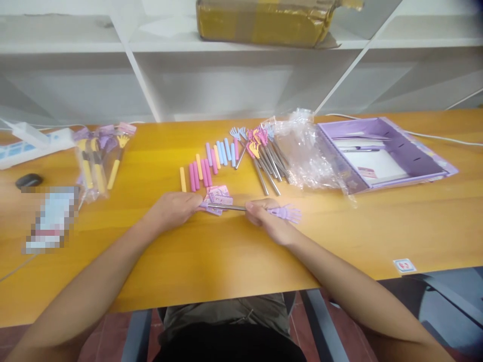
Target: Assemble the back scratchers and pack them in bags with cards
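Note:
A purple hand-shaped back scratcher point(230, 206) with a metal rod stretches level between my hands, low over the table. My left hand point(177, 210) is closed around its left end, where a bit of purple handle sleeve shows past the fingers. Closed on the rod close to the purple claw head point(289, 213) is my right hand point(269, 218). Pink printed cards point(219, 193) lie just behind the rod. Beyond them are loose pink, yellow, blue and purple handle sleeves point(199, 171). More back scratchers point(266, 161) with bare metal rods are heaped to their right.
Clear plastic bags point(305, 151) lie beside a purple open box point(418, 168) at right. Bagged yellow-handled scratchers point(96, 166), a mouse point(29, 180), a power strip point(56, 141) and a blurred phone-like item point(55, 218) are at left. A small sticker point(404, 265) sits near the front edge.

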`<state>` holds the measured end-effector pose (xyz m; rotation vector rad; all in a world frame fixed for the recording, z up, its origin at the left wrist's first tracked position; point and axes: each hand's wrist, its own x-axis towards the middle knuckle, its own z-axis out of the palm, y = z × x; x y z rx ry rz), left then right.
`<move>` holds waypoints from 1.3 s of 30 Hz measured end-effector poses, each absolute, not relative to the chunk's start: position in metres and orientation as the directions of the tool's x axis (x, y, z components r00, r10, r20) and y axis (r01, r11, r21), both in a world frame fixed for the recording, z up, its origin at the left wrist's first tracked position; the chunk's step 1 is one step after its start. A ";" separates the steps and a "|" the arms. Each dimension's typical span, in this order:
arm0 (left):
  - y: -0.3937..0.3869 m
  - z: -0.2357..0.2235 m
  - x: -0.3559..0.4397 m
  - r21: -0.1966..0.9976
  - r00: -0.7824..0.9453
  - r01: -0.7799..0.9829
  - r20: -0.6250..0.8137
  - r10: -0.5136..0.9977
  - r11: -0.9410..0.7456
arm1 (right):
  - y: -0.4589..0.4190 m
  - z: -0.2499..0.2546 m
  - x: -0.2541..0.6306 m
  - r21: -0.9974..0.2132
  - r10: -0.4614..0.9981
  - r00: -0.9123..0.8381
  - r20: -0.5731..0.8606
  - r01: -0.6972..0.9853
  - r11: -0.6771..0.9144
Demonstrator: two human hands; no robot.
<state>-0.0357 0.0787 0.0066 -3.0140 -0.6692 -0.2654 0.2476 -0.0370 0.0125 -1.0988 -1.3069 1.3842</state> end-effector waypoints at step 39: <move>0.122 0.000 -0.068 0.450 0.364 0.757 0.314 0.877 -0.475 | 0.030 -0.005 0.376 -0.936 0.798 0.491 0.350 0.143 0.323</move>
